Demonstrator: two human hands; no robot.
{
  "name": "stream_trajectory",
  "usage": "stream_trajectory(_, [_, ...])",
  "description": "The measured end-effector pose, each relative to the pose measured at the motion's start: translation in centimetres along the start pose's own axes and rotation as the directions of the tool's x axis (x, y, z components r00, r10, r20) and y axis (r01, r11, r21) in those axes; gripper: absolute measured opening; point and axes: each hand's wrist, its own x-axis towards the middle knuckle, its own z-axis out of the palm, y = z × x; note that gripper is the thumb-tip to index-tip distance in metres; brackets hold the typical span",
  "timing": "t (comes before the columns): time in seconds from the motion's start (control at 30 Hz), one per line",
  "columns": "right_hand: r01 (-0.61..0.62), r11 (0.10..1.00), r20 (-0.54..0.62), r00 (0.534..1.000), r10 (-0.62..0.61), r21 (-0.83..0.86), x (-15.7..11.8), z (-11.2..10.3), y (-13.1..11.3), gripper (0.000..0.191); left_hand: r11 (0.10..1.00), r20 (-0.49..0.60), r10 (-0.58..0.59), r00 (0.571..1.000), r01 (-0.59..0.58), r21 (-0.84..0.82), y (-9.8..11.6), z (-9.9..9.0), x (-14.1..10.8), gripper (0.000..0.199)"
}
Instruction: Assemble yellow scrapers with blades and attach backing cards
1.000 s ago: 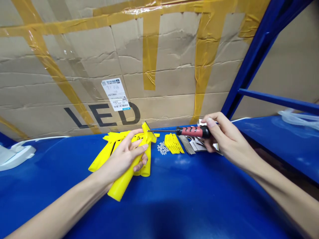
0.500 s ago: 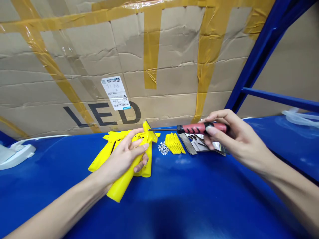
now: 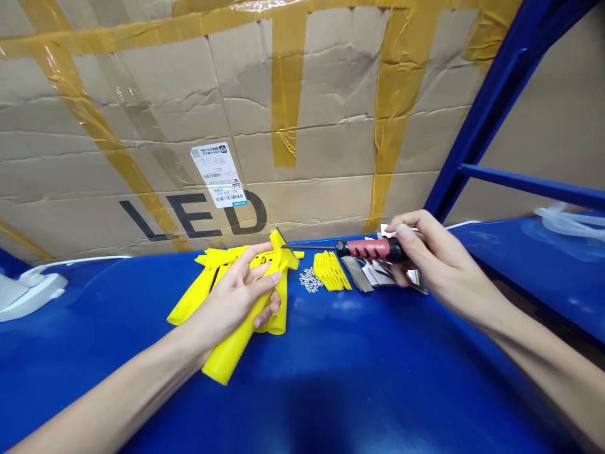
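Note:
My left hand (image 3: 248, 287) is wrapped round a yellow plastic handle (image 3: 229, 350), its narrow head tilted up at the top. In my right hand (image 3: 425, 249) is a red and black screwdriver (image 3: 368, 249), held level, its shaft pointing left with the tip at the handle's head. More yellow handles (image 3: 191, 296) lie behind my left hand. Between the hands are a small pile of screws (image 3: 310, 280), a row of small yellow parts (image 3: 331, 271) and grey metal blades (image 3: 358, 273).
A large taped cardboard box (image 3: 331, 126) stands along the back of the blue table (image 3: 359, 366). A blue metal frame (image 3: 491, 113) rises at the right. A white object (image 3: 35, 296) lies at far left, clear plastic (image 3: 567, 221) at far right.
The fingers of my right hand have shifted on the screwdriver's handle, with the thumb now higher and further back. My left hand and the yellow handle are nearly unmoved.

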Motion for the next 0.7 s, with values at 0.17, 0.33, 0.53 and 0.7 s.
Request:
stream_trajectory(0.17, [0.063, 0.997, 0.052, 0.996, -0.066, 0.051, -0.15, 0.00, -0.15, 0.026, 1.000, -0.012, 0.005, 1.000, -0.005, 0.000, -0.30, 0.04, 0.07, 0.058])
stream_trajectory(0.33, [0.017, 0.998, -0.031, 0.999, -0.019, -0.058, -0.21, -0.12, -0.25, 0.025, 1.000, 0.010, -0.010, 1.000, 0.010, 0.020, -0.58, 0.14, 0.20, 0.058])
stream_trajectory(0.53, [0.019, 0.999, 0.030, 0.999, -0.020, 0.036, -0.12, -0.03, -0.04, 0.027, 0.999, 0.013, 0.014, 1.000, -0.015, 0.031, -0.38, -0.05, 0.21, 0.057])
stream_trajectory(0.7, [-0.058, 0.997, -0.009, 0.998, 0.058, 0.043, 0.08, -0.13, 0.14, 0.028, 0.999, 0.005, 0.015, 1.000, -0.016, 0.050, -0.14, 0.09, -0.02, 0.057])
